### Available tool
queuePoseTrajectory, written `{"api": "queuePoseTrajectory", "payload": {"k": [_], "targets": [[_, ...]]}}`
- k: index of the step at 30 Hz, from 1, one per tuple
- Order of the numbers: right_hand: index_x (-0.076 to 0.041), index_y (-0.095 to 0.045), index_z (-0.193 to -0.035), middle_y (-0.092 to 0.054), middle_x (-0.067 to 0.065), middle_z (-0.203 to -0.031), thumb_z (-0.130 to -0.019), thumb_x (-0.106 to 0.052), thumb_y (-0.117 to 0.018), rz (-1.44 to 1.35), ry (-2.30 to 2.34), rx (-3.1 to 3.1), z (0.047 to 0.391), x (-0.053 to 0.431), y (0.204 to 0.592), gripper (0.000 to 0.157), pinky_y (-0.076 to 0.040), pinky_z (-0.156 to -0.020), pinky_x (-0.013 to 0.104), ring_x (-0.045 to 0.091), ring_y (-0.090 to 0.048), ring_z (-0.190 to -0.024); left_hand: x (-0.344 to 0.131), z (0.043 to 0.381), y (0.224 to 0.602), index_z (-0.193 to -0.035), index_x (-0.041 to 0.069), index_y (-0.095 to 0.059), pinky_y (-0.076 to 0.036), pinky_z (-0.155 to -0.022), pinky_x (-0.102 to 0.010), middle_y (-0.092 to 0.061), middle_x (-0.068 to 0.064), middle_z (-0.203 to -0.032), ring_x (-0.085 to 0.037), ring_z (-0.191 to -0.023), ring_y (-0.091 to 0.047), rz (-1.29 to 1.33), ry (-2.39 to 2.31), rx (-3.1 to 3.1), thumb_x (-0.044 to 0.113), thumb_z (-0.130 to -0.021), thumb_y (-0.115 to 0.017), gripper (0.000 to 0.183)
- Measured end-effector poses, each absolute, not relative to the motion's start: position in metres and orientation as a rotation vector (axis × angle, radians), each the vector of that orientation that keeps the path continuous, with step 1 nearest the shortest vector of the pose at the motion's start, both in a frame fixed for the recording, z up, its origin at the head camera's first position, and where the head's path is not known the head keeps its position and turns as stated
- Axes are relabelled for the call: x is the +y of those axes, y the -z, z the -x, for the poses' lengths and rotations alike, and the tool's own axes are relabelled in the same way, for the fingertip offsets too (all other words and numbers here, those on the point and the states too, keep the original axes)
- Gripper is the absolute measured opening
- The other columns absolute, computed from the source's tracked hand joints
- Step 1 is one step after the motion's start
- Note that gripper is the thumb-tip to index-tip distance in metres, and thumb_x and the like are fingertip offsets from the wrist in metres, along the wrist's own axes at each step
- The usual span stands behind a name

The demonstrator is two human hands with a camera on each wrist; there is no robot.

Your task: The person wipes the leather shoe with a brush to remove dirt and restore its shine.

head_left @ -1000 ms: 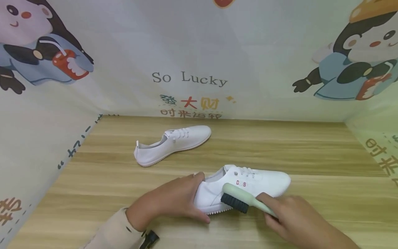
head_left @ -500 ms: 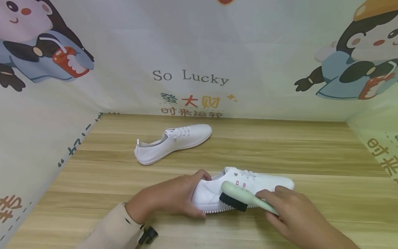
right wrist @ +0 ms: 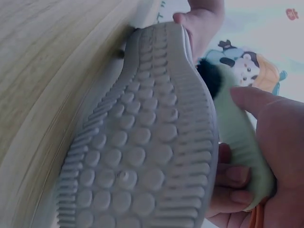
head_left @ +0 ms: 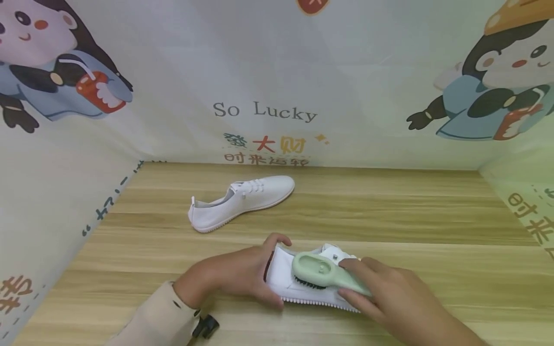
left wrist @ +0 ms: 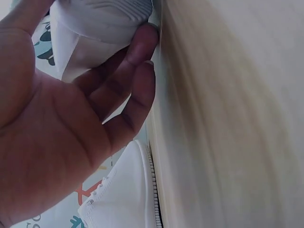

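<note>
A white lace-up sneaker (head_left: 281,276) is tipped on the wooden table. My left hand (head_left: 246,271) grips its heel, thumb below and fingers over the collar. In the right wrist view its studded sole (right wrist: 142,137) faces the camera. My right hand (head_left: 394,293) holds a pale green brush (head_left: 313,269) by the handle. The brush's dark bristles lie against the sneaker's side, and its head covers much of the quarter. Behind the right hand the toe is hidden. The left wrist view shows the heel (left wrist: 102,21) within the curled left fingers.
A second white sneaker (head_left: 261,197) lies farther back, left of the middle, toe to the right. Printed cloth walls (head_left: 368,96) enclose the table (head_left: 389,206) at the back and both sides. A small black object (head_left: 207,327) sits by the left sleeve.
The held sneaker has tilted and turned, bringing its toe toward the person and behind the right hand. The brush has moved slightly left and rolled, showing more of its back. The other sneaker stays put.
</note>
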State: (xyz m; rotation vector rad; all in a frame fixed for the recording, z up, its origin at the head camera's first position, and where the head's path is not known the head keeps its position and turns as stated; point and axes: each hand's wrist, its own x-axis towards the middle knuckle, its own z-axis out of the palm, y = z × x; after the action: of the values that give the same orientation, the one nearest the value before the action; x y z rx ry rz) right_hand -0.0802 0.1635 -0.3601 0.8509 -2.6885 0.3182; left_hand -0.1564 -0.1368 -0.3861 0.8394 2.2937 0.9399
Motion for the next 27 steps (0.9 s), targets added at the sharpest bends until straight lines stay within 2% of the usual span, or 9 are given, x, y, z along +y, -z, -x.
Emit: {"api": "queuePoseTrajectory", "payload": {"k": [5,8,17,23,27], "targets": [[-0.025,-0.062,-0.124,-0.048,-0.015,-0.081,-0.091,-0.038,-0.069,-0.901,-0.29,-2.688,0.086,0.15,0.357,0.037,-0.034,-0.052,0.019,-0.002,-0.033,-0.058,-0.138,0.161,0.385,-0.138,0.013,-0.03,-0.048,-0.089,-0.023,-0.061,0.003,-0.11,-0.006,-0.096,-0.061,-0.829,-0.99,2.278,0.035,-0.069,-0.092,0.095],[-0.025,-0.062,-0.126,-0.046,-0.013,-0.081,-0.091,-0.034,-0.068,-0.942,-0.295,-2.677,0.089,0.143,0.357,0.036,-0.03,-0.051,0.018,-0.002,-0.03,-0.058,-0.139,0.162,0.385,-0.139,0.012,-0.033,-0.049,-0.087,-0.023,-0.064,0.003,-0.108,-0.006,-0.095,-0.062,-0.823,-0.991,2.279,0.035,-0.07,-0.092,0.093],[-0.027,-0.062,-0.135,-0.05,-0.01,-0.083,-0.098,-0.04,-0.06,-0.926,-0.272,-2.76,0.096,0.137,0.357,0.039,-0.034,-0.052,0.021,0.001,-0.036,-0.06,-0.142,0.167,0.387,-0.141,0.016,-0.041,-0.051,-0.08,-0.023,-0.066,0.007,-0.104,-0.006,-0.089,-0.062,-0.823,-0.961,2.327,0.041,-0.069,-0.091,0.091],[-0.032,-0.064,-0.133,-0.06,-0.007,-0.088,-0.095,-0.042,-0.065,-0.861,-0.233,-2.786,0.094,0.155,0.354,0.039,-0.044,-0.056,0.025,0.001,-0.049,-0.065,-0.141,0.168,0.387,-0.137,0.015,-0.043,-0.051,-0.077,-0.023,-0.067,0.007,-0.099,-0.005,-0.085,-0.063,-0.826,-0.957,2.316,0.04,-0.068,-0.092,0.088],[-0.031,-0.067,-0.13,-0.059,-0.009,-0.084,-0.09,-0.038,-0.07,-0.871,-0.229,-2.718,0.092,0.168,0.354,0.04,-0.042,-0.054,0.021,-0.002,-0.046,-0.063,-0.141,0.167,0.389,-0.138,0.014,-0.042,-0.052,-0.076,-0.023,-0.068,0.006,-0.1,-0.005,-0.083,-0.063,-0.818,-0.952,2.318,0.039,-0.069,-0.092,0.089]]}}
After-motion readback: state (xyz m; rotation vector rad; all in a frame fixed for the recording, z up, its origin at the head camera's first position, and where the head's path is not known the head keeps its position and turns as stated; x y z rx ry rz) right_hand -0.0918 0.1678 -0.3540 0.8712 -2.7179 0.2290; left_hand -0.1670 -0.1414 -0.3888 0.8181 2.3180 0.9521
